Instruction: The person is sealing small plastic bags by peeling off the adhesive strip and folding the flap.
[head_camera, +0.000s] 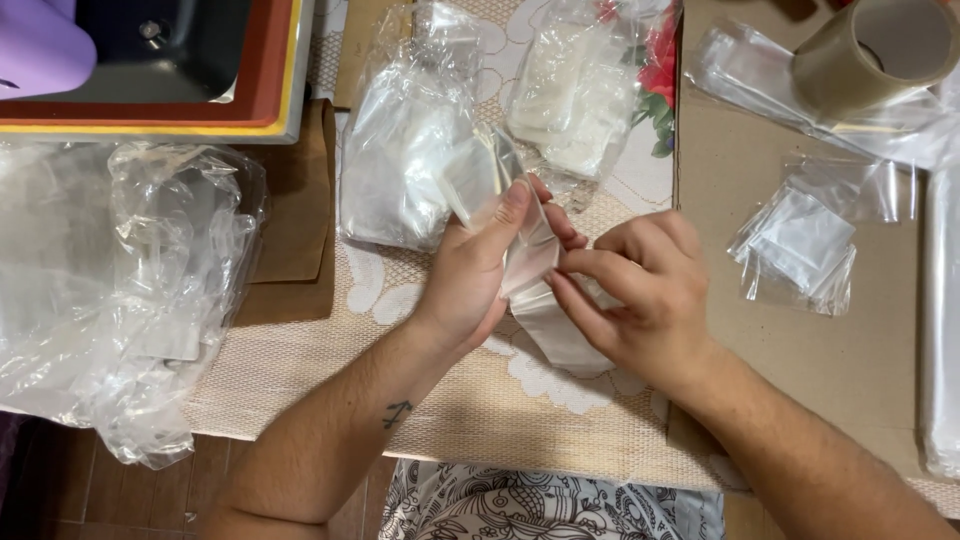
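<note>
Both hands meet over the middle of the tabletop, which is covered by a beige lace cloth. The left hand grasps a small clear bag: its thumb presses on the upper part of the bag and the other fingers are behind it. The right hand pinches the same bag from the right side, with the fingertips closed on its edge, just beside the left fingers. The bag is held slightly above the cloth, tilted, and its lower end hangs down between the two palms.

Behind the hands lie two packs of clear bags, side by side, the right one partly on a red flower print. At the left a big crumpled plastic sheet lies over the tabletop edge. A brown envelope lies between this sheet and the packs. At the right a cardboard sheet carries a small pile of little clear bags, well apart from the hands, and a tape roll stands at the top right corner. At the top left a tray with red and yellow rim is partly visible.
</note>
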